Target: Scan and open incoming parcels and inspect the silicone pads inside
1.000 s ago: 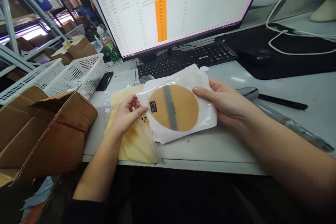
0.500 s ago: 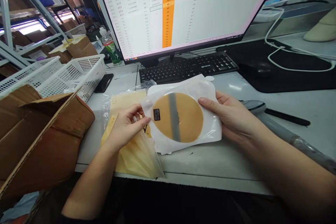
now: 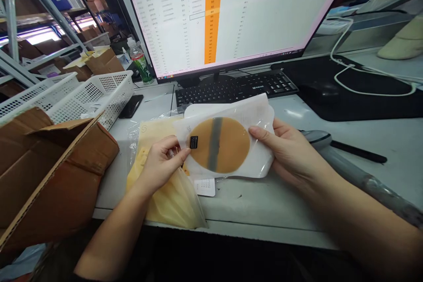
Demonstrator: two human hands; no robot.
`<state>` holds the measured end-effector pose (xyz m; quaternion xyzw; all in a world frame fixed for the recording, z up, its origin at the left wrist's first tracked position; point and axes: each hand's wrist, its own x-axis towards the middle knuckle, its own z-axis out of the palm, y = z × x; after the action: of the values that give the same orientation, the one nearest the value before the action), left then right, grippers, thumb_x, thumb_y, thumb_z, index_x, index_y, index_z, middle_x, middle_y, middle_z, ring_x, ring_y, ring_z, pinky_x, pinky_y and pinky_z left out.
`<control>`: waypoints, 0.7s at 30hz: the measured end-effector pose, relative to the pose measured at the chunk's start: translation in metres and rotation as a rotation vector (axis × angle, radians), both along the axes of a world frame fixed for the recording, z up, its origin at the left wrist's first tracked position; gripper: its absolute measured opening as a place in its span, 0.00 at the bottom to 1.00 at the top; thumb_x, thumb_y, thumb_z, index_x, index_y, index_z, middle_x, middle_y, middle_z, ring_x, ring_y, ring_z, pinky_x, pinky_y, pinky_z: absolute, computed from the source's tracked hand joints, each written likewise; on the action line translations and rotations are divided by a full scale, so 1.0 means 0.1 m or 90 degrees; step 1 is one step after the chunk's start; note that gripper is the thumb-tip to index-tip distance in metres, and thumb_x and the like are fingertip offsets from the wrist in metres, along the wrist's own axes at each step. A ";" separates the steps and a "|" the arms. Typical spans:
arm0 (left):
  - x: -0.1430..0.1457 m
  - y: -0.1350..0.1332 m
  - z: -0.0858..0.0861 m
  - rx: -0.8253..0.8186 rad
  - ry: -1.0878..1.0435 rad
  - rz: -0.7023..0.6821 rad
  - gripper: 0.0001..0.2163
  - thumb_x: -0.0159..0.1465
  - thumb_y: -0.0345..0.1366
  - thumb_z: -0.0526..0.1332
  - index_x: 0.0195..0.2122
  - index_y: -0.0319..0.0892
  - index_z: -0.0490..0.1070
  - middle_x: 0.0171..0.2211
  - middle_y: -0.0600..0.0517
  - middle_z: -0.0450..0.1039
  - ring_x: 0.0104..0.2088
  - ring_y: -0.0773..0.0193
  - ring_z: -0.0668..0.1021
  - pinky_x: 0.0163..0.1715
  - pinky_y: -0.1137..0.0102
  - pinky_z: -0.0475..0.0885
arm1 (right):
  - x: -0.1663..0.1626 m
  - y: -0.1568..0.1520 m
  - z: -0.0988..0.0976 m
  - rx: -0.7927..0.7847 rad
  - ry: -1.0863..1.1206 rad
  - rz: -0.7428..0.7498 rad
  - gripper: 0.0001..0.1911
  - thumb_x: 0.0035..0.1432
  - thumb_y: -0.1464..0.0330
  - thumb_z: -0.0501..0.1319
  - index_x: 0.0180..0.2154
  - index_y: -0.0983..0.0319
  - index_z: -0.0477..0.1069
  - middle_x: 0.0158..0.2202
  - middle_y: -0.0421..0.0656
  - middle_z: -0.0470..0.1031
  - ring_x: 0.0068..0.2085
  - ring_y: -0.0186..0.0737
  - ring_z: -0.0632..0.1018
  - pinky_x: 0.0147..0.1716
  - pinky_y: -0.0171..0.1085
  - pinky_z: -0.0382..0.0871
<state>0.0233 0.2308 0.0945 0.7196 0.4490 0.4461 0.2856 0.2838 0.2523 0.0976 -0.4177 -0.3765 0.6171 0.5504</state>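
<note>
Both hands hold a white, part-clear packet (image 3: 256, 150) with a round tan piece (image 3: 231, 145) showing through it. A grey band crosses the tan piece, and a small black label sits at its left. My left hand (image 3: 163, 158) pinches the packet's left edge between thumb and fingers. My right hand (image 3: 291, 150) grips the right edge, thumb on top and fingers behind. Under my left hand lies a clear plastic bag (image 3: 175, 202) with yellow contents. A printed white card (image 3: 206, 187) shows below the packet's lower edge.
Behind the packet stand a black keyboard (image 3: 231, 88) and a monitor (image 3: 264, 17) with a spreadsheet. An open cardboard box (image 3: 66, 176), white baskets (image 3: 112, 83) and a phone (image 3: 131, 106) are at left. A grey handheld scanner (image 3: 317, 137) and a mouse (image 3: 322, 90) are at right.
The packet has shifted slightly left and its near edge has lifted, so the printed card beneath now shows. Both hands keep their hold.
</note>
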 end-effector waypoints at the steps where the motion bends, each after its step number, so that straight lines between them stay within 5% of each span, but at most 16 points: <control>1: 0.01 -0.01 0.00 0.044 0.013 0.025 0.06 0.64 0.34 0.63 0.30 0.41 0.73 0.24 0.56 0.63 0.24 0.70 0.65 0.25 0.73 0.59 | 0.00 0.00 0.00 0.000 -0.002 0.001 0.19 0.48 0.62 0.75 0.43 0.55 0.78 0.42 0.40 0.83 0.39 0.40 0.82 0.38 0.34 0.78; 5: 0.05 -0.05 -0.01 0.171 0.066 0.087 0.06 0.65 0.31 0.61 0.29 0.42 0.72 0.24 0.55 0.63 0.24 0.70 0.64 0.25 0.73 0.59 | 0.00 0.01 -0.01 -0.005 -0.013 0.016 0.20 0.46 0.62 0.75 0.43 0.55 0.78 0.43 0.41 0.82 0.42 0.44 0.82 0.45 0.43 0.78; 10: 0.06 -0.09 -0.01 0.166 0.033 0.135 0.04 0.64 0.33 0.63 0.32 0.43 0.76 0.27 0.54 0.66 0.22 0.71 0.63 0.22 0.72 0.58 | -0.01 -0.01 -0.01 0.002 -0.019 0.052 0.16 0.48 0.61 0.74 0.40 0.56 0.78 0.44 0.42 0.82 0.46 0.47 0.81 0.52 0.48 0.74; 15: 0.01 -0.05 -0.04 0.023 0.000 0.142 0.09 0.61 0.39 0.67 0.26 0.42 0.74 0.18 0.58 0.58 0.19 0.71 0.60 0.20 0.73 0.54 | -0.02 -0.01 -0.03 -0.009 -0.025 0.070 0.19 0.46 0.61 0.75 0.41 0.57 0.79 0.44 0.43 0.82 0.46 0.47 0.81 0.51 0.47 0.74; 21: -0.04 0.03 -0.11 -0.180 -0.133 0.058 0.13 0.58 0.45 0.71 0.36 0.40 0.79 0.31 0.50 0.76 0.29 0.63 0.74 0.28 0.72 0.68 | -0.05 -0.01 -0.07 -0.025 -0.020 0.066 0.20 0.45 0.61 0.75 0.42 0.58 0.78 0.43 0.43 0.82 0.44 0.45 0.82 0.49 0.45 0.74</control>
<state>0.0192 0.2342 0.0831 0.6010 0.5069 0.4637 0.4085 0.2792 0.2513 0.0907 -0.4182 -0.3941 0.6456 0.5030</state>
